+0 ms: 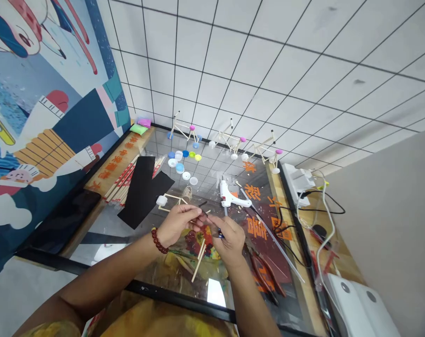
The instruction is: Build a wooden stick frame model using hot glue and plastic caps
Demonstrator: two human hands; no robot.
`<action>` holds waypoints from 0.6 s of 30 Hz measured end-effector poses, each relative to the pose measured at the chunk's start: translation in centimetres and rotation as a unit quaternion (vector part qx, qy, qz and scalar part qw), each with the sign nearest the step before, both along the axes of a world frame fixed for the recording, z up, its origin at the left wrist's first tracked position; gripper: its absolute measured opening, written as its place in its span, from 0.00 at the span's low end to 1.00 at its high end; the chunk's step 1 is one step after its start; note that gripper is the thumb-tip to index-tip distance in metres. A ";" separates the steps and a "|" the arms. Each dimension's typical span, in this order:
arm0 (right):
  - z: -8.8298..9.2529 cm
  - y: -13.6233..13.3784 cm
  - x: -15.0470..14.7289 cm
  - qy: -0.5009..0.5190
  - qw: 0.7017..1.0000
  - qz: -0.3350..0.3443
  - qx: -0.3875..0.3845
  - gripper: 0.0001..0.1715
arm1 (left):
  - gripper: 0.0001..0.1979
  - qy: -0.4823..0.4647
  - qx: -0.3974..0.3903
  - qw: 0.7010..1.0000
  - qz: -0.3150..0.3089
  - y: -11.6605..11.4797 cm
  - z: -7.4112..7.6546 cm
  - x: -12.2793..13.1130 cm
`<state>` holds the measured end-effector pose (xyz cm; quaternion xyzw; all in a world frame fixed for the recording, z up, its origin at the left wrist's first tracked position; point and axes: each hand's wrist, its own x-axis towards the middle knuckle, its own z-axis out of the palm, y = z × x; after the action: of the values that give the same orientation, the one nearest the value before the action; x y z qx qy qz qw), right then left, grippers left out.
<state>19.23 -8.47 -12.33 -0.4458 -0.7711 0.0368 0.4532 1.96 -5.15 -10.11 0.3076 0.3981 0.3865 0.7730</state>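
At the far side, a big white wall (254, 61) has dark lines making squares. On the left is a painted wall (68, 70) with cartoon pictures. The table (184, 294) has a shiny top, a wooden border and a black edge in front. Black sheets (138, 192) lie on its left side, partly over a bunch of sticks (121, 187) in red and white wraps. Three little stick models stand along the far edge: a left one (184, 128), a middle one (230, 140) and a right one (267, 150), each with a pink spot. Red-handled pliers (265, 276) lie on the right. The left hand (180, 222) pinches a tiny dark piece over the middle of the table. The right hand (230, 236) is curled around a dark blue thing (220, 233), too hidden to name, and its fingertips meet the left ones by the piece. A white glue gun (233, 196) is just past the right hand. Near the left hand is a stick frame with a white block (161, 200). Loose sticks (198, 262) lie below the hands. Round caps (179, 167), blue, white and green, sit farther back. Smallest is the tiny dark piece (204, 214), between the two hands.
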 end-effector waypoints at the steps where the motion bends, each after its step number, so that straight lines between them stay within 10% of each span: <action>1: 0.0 -0.1 0.1 -0.031 0.999 -0.003 0.024 0.19 | 0.17 0.000 -0.006 1.000 -0.013 0.0 0.1 0.0; 7: 0.3 -0.5 0.2 -0.112 0.992 0.013 0.062 0.16 | 0.15 0.025 -0.015 0.999 -0.027 -0.2 0.3 0.0; 11: 0.8 -0.4 -0.7 0.090 0.991 -0.034 -0.096 0.08 | 0.17 0.022 -0.025 0.999 0.017 -0.1 0.2 0.1; 18: 0.6 0.3 -2.0 0.256 0.898 -0.014 -0.357 0.11 | 0.17 0.030 -0.019 0.999 0.023 0.3 -0.4 0.3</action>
<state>17.26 -8.18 -11.73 -0.5632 -0.5572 0.4161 0.4462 2.24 -4.86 -10.47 0.2950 0.4350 0.3874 0.7574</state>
